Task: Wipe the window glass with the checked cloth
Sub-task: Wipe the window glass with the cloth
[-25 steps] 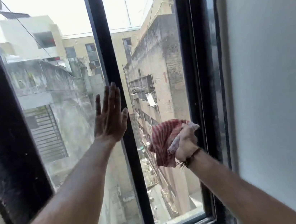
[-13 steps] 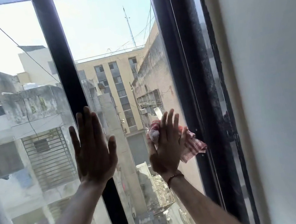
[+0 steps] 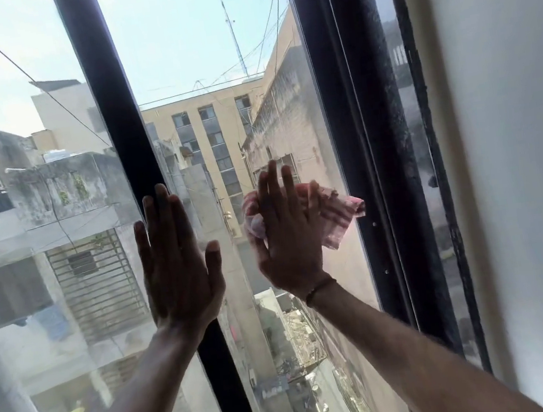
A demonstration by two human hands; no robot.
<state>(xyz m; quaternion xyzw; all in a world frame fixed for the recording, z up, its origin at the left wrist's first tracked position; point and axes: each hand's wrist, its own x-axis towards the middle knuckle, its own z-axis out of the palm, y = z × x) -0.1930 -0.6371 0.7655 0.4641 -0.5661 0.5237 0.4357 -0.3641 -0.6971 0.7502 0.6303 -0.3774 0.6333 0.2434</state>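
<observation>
The red-and-white checked cloth [image 3: 340,212] is pressed flat against the right pane of window glass [image 3: 195,53] under my right hand [image 3: 287,234], whose fingers are spread over it. Part of the cloth sticks out to the right of the palm, close to the dark right frame. My left hand [image 3: 178,266] lies flat with fingers apart, over the black centre bar [image 3: 103,89] and the edge of the left pane [image 3: 1,51]. It holds nothing.
A thick dark window frame [image 3: 363,124] runs down the right of the pane. Beyond it stands a white wall [image 3: 513,139]. Outside the glass are buildings and an alley far below.
My right hand went from gripping the bunched cloth to pressing it flat on the glass. The view tilted upward, showing more sky. My left hand stays on the centre bar.
</observation>
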